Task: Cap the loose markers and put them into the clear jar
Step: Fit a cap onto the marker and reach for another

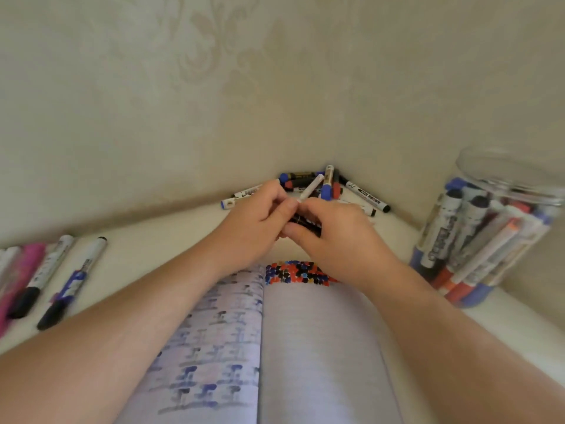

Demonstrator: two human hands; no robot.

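Left hand [256, 215] pinches white marker [312, 188]; right hand [333, 232] grips black cap [305, 223]. Risk: misaligned cap slips, ink stains notebook [321, 347]. Jar [477, 240] at 3 o'clock.

Pale beige wallpaper with a faint embossed floral damask pattern [214, 56] covered two walls that met in a corner straight ahead. Below them ran a smooth cream-white tabletop [159, 240], pushed into that corner. The light was soft and even.
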